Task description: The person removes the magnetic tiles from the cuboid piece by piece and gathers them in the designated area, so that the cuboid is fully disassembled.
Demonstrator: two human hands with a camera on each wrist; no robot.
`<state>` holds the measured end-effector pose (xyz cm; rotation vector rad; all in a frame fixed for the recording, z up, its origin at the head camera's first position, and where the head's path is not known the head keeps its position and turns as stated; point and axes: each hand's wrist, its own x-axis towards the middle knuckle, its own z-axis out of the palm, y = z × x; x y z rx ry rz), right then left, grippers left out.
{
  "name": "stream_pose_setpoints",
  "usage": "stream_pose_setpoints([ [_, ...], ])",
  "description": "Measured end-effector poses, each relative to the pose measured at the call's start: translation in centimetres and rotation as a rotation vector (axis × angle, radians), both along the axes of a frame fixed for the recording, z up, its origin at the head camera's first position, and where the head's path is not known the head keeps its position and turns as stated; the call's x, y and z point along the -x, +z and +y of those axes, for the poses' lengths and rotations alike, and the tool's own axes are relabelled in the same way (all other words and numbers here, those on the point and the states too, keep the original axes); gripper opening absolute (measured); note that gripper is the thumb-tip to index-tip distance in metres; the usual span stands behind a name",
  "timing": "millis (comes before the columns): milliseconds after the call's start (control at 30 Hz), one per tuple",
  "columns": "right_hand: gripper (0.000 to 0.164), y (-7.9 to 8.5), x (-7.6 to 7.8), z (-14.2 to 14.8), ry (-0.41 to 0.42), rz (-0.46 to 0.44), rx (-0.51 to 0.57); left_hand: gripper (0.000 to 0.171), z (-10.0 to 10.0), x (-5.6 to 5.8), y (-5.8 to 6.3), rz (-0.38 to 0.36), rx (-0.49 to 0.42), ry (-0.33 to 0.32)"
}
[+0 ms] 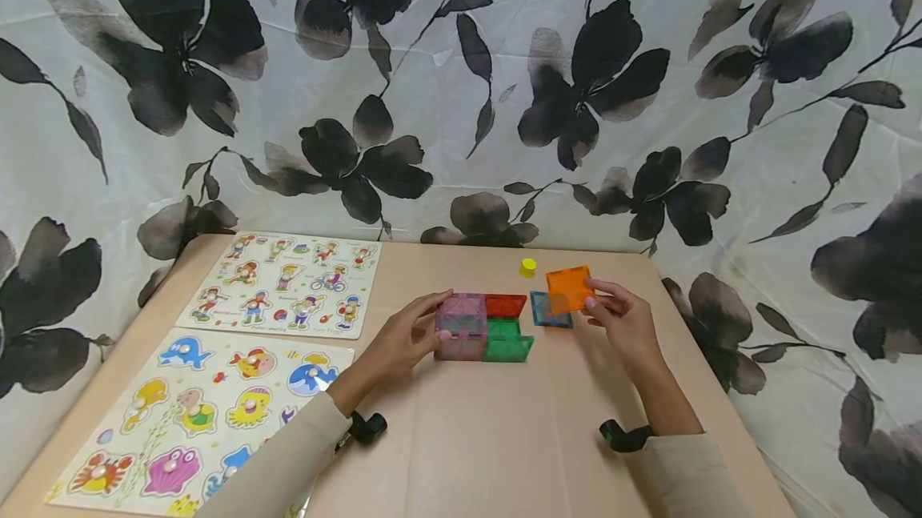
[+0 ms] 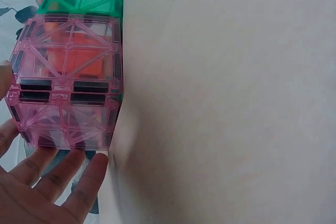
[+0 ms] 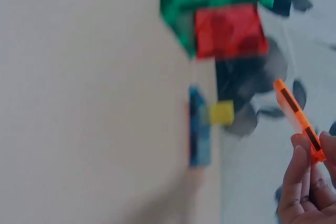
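My right hand (image 1: 623, 318) pinches the orange tile (image 1: 567, 289) by its right edge between thumb and fingers, raised off the desk (image 1: 446, 454); my left hand (image 1: 410, 334) grips the left end of the pink block (image 1: 461, 318), to which the red piece (image 1: 506, 306) and green piece (image 1: 507, 346) adjoin on the right. For good placement, I judge that the left hand should brace the block lightly, while the right turns the tile square and meets any edge along its full length, fingertips clear of the join. The green piece's slanted near face probably calls for gentle pressure. In the head view the tile overlaps the blue piece (image 1: 539, 312), masking its corner. The right wrist view is blurred; whether the yellow piece (image 1: 528, 267) touches the blue one, I cannot tell.
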<state>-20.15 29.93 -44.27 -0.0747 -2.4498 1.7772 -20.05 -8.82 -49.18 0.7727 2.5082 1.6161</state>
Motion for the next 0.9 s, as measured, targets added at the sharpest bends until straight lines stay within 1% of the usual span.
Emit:
stream_pose_setpoints([
  [67, 0.043, -0.6, 0.3, 1.5, -0.019, -0.032, 0.027, 0.068, -0.1, 0.0, 0.0, -0.011, 0.002, 0.000],
  [233, 0.045, -2.4, 1.2, 4.8, -0.082, -0.110, 0.017, 0.068, -0.1, -0.1, 0.0, -0.004, 0.001, -0.001],
  [300, 0.045, -2.9, 1.4, 5.7, -0.105, -0.150, 0.017, 0.067, -0.1, 0.0, 0.0, -0.002, -0.002, -0.002],
  [400, 0.046, -3.4, 1.7, 6.6, -0.125, -0.205, 0.048, 0.067, 0.0, 0.0, 0.1, 0.003, -0.004, -0.004],
  [500, 0.047, -3.8, 1.8, 7.1, -0.113, -0.229, 0.077, 0.068, 0.0, -0.1, 0.2, -0.005, -0.002, -0.005],
  [667, 0.048, -4.1, 2.1, 7.4, -0.061, -0.251, 0.064, 0.068, -0.1, -0.1, 0.2, -0.010, -0.003, -0.002],
  [767, 0.047, -4.3, 2.3, 7.5, -0.062, -0.262, 0.006, 0.068, -0.2, -0.1, 0.2, -0.001, -0.004, -0.002],
  [833, 0.045, -4.4, 2.3, 7.5, -0.081, -0.261, -0.068, 0.067, -0.2, 0.0, 0.1, -0.002, -0.003, -0.003],
  [900, 0.043, -4.4, 2.2, 7.3, -0.104, -0.255, -0.171, 0.067, -0.2, 0.0, 0.2, -0.008, 0.000, -0.003],
])
